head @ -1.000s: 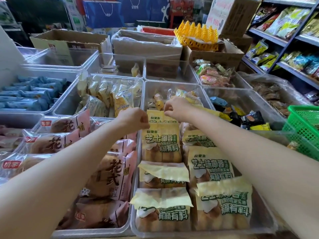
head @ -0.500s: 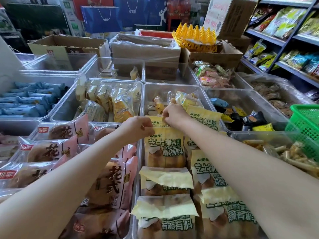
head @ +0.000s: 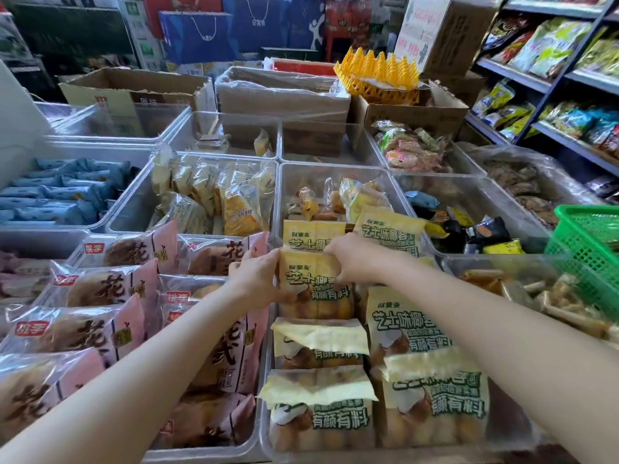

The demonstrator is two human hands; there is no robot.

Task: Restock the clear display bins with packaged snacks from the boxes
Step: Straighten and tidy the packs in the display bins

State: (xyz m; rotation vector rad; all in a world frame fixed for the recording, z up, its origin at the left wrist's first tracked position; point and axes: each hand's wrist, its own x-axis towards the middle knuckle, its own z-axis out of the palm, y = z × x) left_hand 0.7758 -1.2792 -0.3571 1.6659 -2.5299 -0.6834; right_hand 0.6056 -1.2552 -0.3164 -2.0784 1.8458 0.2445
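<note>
A yellow bread pack with green lettering (head: 313, 289) stands in the near clear bin (head: 268, 450), in the left of two rows of like packs. My left hand (head: 256, 279) grips its left edge and my right hand (head: 351, 259) grips its top right corner. Behind it another yellow pack (head: 311, 237) leans against the bin's far end, with a third yellow pack (head: 390, 231) to its right. More of the same packs (head: 432, 403) fill the bin toward me.
Pink-wrapped bread packs (head: 104, 289) fill the bin to the left. Clear bins beyond hold blue packs (head: 63, 192), small yellow snacks (head: 217, 192) and mixed sweets. Cardboard boxes (head: 281, 92) stand at the back. A green basket (head: 589, 242) and snack shelves (head: 549, 72) are at the right.
Both hands have come nearer along the left row, from the far pack's top to the pack in front of it. They now grip that pack's sides.
</note>
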